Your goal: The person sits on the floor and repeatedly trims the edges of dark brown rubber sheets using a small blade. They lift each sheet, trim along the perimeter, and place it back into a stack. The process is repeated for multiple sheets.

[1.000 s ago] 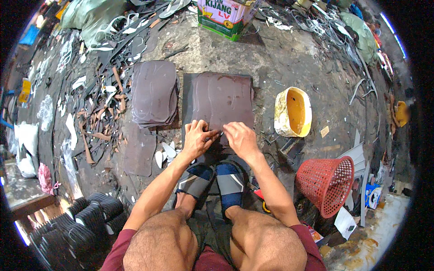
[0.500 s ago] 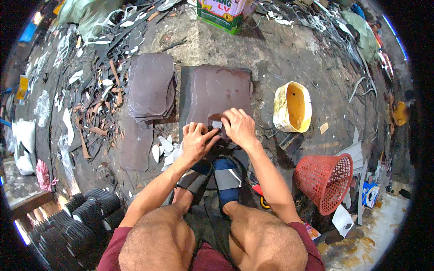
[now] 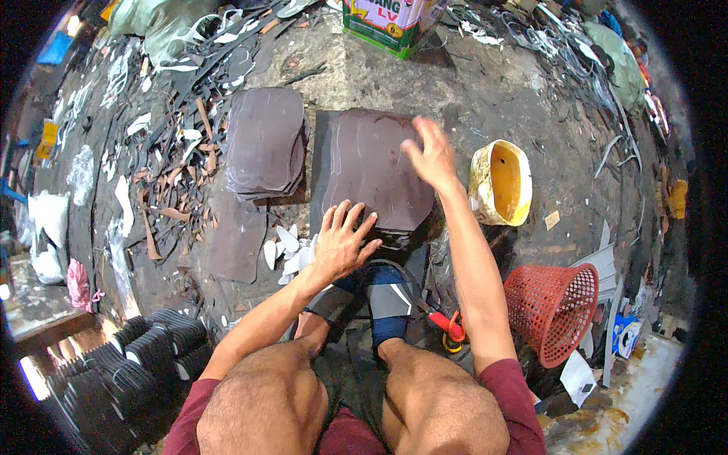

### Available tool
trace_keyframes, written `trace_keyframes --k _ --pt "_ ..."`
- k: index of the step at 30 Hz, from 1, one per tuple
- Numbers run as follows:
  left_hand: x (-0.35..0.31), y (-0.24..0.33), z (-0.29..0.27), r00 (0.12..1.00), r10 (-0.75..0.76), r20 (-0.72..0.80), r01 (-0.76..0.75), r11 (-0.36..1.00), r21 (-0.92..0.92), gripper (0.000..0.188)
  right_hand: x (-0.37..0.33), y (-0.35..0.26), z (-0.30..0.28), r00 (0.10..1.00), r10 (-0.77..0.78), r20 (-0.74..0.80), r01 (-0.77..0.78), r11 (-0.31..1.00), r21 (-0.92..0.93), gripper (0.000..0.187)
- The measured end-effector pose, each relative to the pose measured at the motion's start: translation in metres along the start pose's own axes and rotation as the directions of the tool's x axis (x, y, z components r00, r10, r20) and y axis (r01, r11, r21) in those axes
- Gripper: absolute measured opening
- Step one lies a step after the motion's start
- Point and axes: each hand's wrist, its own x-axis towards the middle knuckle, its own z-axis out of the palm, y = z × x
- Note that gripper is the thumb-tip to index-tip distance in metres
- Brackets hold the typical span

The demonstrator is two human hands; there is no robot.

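Observation:
Flat brown sheets lie in a stack (image 3: pixel 375 163) in front of me, over a dark grey sheet (image 3: pixel 324 152). My left hand (image 3: pixel 345 241) rests on the stack's near left corner, fingers spread, holding nothing. At the far right edge my right hand (image 3: pixel 434 158) is open, its fingers apart and a little blurred; whether it touches the top sheet I cannot tell. A second stack of brown sheets (image 3: pixel 264 136) with rounded corners lies to the left. To the right stands a cut-down pale yellow tub (image 3: pixel 485 182) with amber stuff inside.
Small white offcuts (image 3: pixel 287 250) lie beside my left wrist. A red plastic basket (image 3: pixel 550 311) tips over at right, near red-handled scissors (image 3: pixel 449 326). Dark sole-shaped pieces (image 3: pixel 144 364) stand in rows at lower left. A printed tin (image 3: pixel 390 26) stands at the far side; scraps litter the left.
My right hand has left the stack's near edge for its far right side. My left hand has uncurled and spread out. The small white patch between the hands no longer shows.

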Motion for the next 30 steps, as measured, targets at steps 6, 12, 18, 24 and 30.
trace_keyframes --k 6,12,18,24,30 --pt "-0.106 -0.054 -0.028 0.718 -0.591 -0.368 0.535 0.806 -0.252 0.034 -0.001 -0.055 -0.011 0.941 0.319 0.113 -0.316 0.948 -0.049 0.028" --pt "-0.18 -0.094 -0.027 0.476 -0.863 -0.168 0.819 0.505 -0.272 0.034 -0.026 -0.07 -0.113 0.795 0.547 -0.262 -0.208 0.652 0.729 0.024" --pt "-0.149 -0.078 -0.041 0.325 -0.89 -0.319 0.592 0.455 -0.665 0.014 -0.137 -0.102 -0.082 0.565 0.753 0.336 -0.416 -0.091 0.905 0.022" --pt "-0.087 -0.051 -0.092 0.44 -0.81 0.388 0.647 -0.014 -0.762 0.013 -0.211 -0.119 -0.039 0.897 0.203 0.392 -0.398 0.757 0.518 0.048" --pt "0.007 -0.028 -0.062 0.592 -0.584 0.555 0.486 -0.29 -0.824 0.026 -0.141 -0.039 -0.034 0.909 -0.256 0.328 0.193 0.958 0.211 0.041"
